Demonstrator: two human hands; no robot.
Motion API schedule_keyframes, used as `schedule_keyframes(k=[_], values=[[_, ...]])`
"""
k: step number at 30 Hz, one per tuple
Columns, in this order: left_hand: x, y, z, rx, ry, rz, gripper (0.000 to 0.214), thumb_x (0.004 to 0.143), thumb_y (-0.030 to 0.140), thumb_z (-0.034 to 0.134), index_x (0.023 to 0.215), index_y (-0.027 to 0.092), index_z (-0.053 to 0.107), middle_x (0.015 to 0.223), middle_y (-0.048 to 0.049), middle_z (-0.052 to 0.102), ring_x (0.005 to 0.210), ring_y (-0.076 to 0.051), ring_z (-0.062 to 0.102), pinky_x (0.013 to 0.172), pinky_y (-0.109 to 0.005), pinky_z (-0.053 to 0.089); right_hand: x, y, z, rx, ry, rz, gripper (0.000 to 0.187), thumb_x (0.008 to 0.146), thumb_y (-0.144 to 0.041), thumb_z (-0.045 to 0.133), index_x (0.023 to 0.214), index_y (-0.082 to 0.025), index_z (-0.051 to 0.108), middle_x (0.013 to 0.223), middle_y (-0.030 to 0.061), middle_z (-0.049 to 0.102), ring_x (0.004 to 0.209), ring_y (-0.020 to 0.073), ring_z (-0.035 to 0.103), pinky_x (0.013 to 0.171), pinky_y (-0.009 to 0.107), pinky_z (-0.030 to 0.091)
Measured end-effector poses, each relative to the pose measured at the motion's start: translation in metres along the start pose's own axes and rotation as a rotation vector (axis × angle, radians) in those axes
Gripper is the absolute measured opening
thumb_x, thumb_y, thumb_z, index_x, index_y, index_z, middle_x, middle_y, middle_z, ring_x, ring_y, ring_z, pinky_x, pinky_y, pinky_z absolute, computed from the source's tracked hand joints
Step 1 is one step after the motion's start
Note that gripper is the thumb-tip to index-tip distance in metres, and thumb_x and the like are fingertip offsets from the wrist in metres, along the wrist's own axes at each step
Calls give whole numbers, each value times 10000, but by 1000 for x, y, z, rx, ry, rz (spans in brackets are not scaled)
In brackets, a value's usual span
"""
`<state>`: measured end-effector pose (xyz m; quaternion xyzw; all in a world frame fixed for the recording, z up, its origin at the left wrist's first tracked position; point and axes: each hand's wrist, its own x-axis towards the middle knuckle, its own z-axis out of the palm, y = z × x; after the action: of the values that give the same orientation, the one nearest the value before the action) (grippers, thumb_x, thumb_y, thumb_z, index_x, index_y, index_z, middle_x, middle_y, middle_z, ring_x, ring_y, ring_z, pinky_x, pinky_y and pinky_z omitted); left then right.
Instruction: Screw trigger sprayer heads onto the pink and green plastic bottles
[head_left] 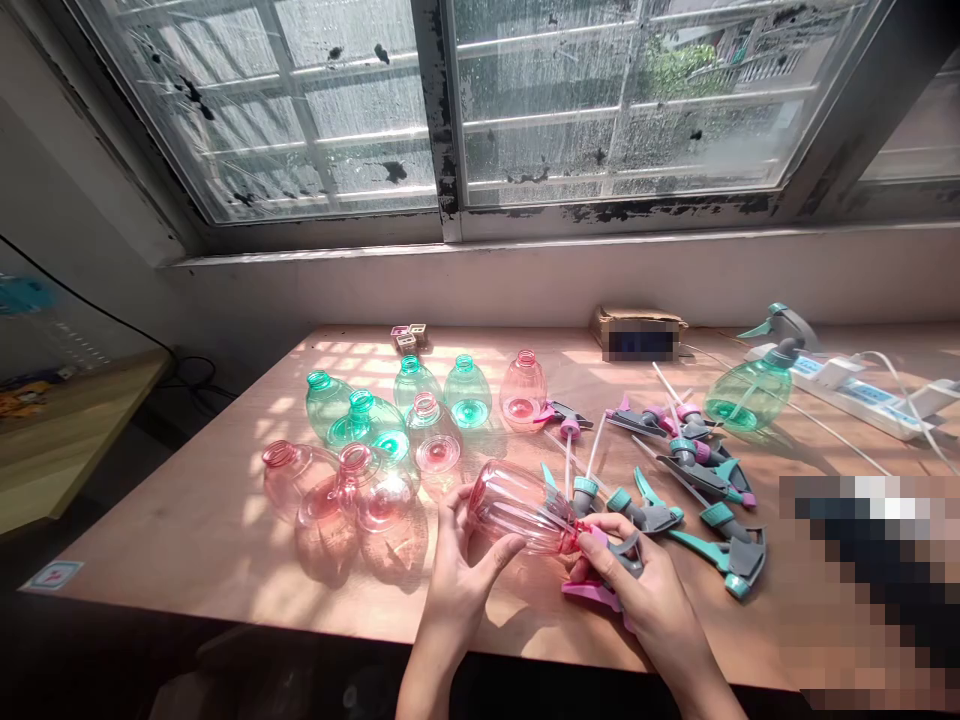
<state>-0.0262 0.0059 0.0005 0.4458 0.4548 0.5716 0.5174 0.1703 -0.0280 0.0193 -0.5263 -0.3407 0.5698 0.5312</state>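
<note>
My left hand is wrapped round the base of a clear pink bottle, which lies on its side above the table's front part. At the bottle's neck, my right hand grips a pink and grey spray head with its fingers. The head is against the bottle's mouth; whether it is screwed on I cannot tell. Just beyond my hands lie several loose spray heads with dip tubes, among them a teal and grey one and a pink and grey one.
Left of my hands stand several open pink bottles and green bottles. A green spray bottle with its head on stands at the back right, beside a white power strip. A cardboard box sits near the wall.
</note>
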Motion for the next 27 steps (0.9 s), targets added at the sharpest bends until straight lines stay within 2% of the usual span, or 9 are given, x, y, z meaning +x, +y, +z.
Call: schedule_keyframes(k=[4, 7, 13, 16, 20, 27], values=[[0, 7, 0, 67, -38, 4, 848, 787, 394, 907, 1514, 306, 481, 1623, -105, 544, 1577, -329, 404, 1314, -491, 297, 1, 1, -1, -12, 28, -44, 480, 842, -629, 840, 1011, -198, 709, 707, 34, 755, 723, 212, 714, 673, 283, 640], [0, 13, 0, 119, -111, 19, 797, 816, 373, 882, 1524, 315, 520, 1629, -77, 550, 1586, -325, 393, 1323, -469, 286, 3, 2, -2, -30, 48, -67, 473, 846, -627, 833, 1004, -197, 715, 727, 40, 755, 724, 219, 704, 679, 305, 644], [-1, 11, 0, 134, -137, 59, 789, 852, 339, 857, 1546, 337, 481, 1644, -81, 520, 1572, -328, 411, 1314, -484, 303, 1, 1, -1, -9, 46, -34, 514, 811, -637, 855, 1029, -191, 722, 695, 30, 736, 715, 232, 713, 679, 343, 667], [-1, 9, -2, 182, -139, 58, 790, 842, 359, 874, 1520, 329, 471, 1620, -91, 533, 1577, -331, 398, 1319, -497, 286, -1, 0, 1, 28, 16, 7, 549, 795, -632, 872, 1069, -187, 704, 667, 19, 739, 668, 233, 729, 663, 368, 677], [-2, 7, -5, 126, -116, 13, 734, 844, 418, 867, 1452, 314, 470, 1605, -106, 535, 1580, -329, 389, 1309, -497, 305, -2, -1, 2, 39, 18, 10, 534, 770, -635, 891, 997, -195, 693, 661, 20, 745, 658, 233, 732, 653, 372, 678], [-1, 6, -4, 30, -74, -36, 530, 897, 471, 805, 1316, 308, 524, 1528, -111, 614, 1468, -335, 549, 1228, -512, 426, -2, -1, 3, 34, 25, -10, 523, 754, -653, 892, 931, -197, 707, 671, 25, 747, 635, 219, 717, 628, 349, 669]])
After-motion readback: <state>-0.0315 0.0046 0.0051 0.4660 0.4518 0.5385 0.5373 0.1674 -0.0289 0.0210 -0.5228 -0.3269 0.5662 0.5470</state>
